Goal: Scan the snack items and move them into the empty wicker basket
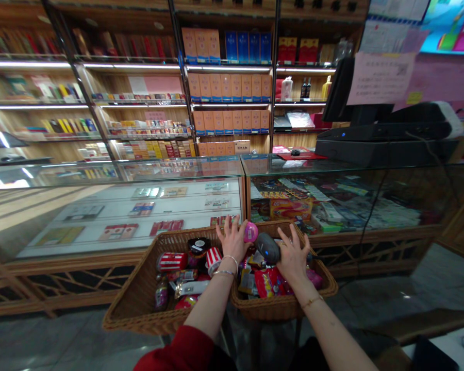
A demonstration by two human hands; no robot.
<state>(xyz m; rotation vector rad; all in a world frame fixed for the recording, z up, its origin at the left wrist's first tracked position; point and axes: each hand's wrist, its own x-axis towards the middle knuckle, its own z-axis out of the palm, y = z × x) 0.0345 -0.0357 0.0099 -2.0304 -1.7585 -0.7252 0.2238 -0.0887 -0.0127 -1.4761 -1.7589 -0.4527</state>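
Observation:
My left hand (pixel 232 241) is over the inner edge of the left wicker basket (pixel 133 288), with a pink round container (pixel 250 232) between its thumb and index finger; the other fingers are spread. Above the right wicker basket (pixel 270 309), my right hand (pixel 293 256) has its thumb side against a dark grey oval item (pixel 268 248) with a small blue mark. Its outer fingers are spread too. Below lies a red snack packet (pixel 268 282). In the left basket are a red-and-white striped tub (pixel 214 259), another striped pack (pixel 172 262), a dark round tub (pixel 198 246) and a small purple-labelled bottle (pixel 161 293).
Behind the baskets stands a glass display counter (pixel 189 172) with flat packs inside. A monitor (pixel 338 93) and a dark cash drawer (pixel 386 150) sit on its right part, with a black cable (pixel 375 201) hanging down. Shelves of boxes (pixel 228 87) line the back wall.

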